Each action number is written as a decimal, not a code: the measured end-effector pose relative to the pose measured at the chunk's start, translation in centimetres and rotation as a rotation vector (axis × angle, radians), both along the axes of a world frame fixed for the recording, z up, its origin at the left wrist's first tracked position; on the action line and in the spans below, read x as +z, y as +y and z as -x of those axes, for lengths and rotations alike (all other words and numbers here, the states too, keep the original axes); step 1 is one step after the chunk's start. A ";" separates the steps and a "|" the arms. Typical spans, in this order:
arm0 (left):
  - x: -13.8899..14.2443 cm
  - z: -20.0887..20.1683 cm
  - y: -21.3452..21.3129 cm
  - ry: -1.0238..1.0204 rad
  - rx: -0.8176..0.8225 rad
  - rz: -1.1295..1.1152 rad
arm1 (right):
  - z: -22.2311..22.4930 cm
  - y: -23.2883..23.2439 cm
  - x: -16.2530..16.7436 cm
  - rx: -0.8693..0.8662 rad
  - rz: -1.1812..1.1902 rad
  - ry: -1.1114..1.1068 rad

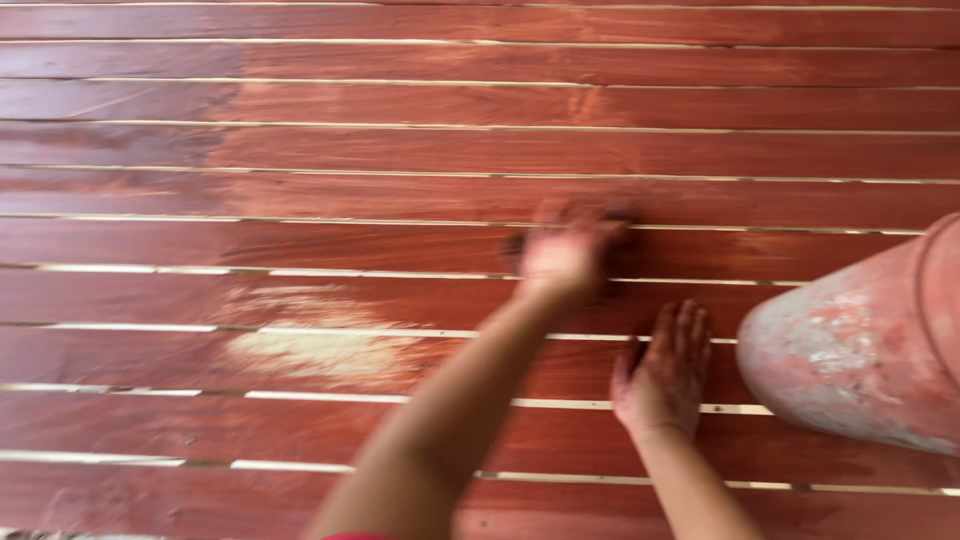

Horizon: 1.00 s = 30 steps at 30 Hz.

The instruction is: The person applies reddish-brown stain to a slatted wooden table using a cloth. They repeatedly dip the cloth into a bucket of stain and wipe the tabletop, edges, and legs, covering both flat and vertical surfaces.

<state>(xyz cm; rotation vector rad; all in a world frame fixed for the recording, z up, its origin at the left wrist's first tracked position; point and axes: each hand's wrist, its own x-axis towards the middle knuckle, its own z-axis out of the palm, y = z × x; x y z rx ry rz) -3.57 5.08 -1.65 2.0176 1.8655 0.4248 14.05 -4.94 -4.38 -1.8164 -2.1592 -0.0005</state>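
fig.: two bare hands on a red-stained slatted wood deck, head view.

l to r: pale unstained patch (320,345) toward the deck's left side, w/ darker wet-looking stain around it, prob. the part not yet covered. left hand (565,255) near the deck's (400,150) middle, motion-blurred, seems closed on a dark rag or pad (610,235), though blur hides the grip; pressed to the board as if rubbing colour in. right hand (665,375) flat, fingers spread, holds nothing, likely bracing body weight. stained bucket (860,350) at the right edge, just beside the right hand, within reach. count: 2 hands, 1 rag, 1 bucket, 1 bare patch, approx. 12 boards.
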 end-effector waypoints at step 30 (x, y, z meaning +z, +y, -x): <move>-0.2 -1.3 -7.9 0.100 -0.049 0.000 | -0.2 0.0 -1.0 0.048 -0.032 0.086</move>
